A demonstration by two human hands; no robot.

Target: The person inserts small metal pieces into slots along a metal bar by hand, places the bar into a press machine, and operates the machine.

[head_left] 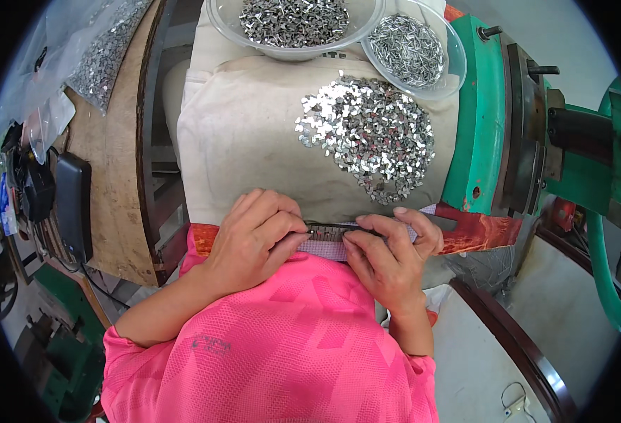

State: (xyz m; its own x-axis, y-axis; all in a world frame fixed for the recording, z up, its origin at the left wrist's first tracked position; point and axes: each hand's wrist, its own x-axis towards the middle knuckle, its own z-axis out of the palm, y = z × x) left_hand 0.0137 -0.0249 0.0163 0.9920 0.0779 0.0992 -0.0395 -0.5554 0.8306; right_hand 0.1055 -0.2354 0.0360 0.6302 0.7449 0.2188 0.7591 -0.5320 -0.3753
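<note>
Close to my body, a narrow dark strip with a row of slots (328,233) lies across the near edge of the work surface. My left hand (250,236) is closed at its left end, thumb and fingertips pinched together there. At the other end my right hand (393,257) grips it between thumb and bent fingers. Any tiny part inside either pinch is hidden. Beyond the hands, a heap of small shiny metal pieces (377,130) is spread on a beige cloth (243,134).
A large clear bowl (289,53) of small metal parts stands at the far side, beside a smaller clear bowl (455,56) of thin pins. Green machinery (481,127) borders the right. On the left, a wooden board (109,169) carries a plastic bag of metal pieces (109,60).
</note>
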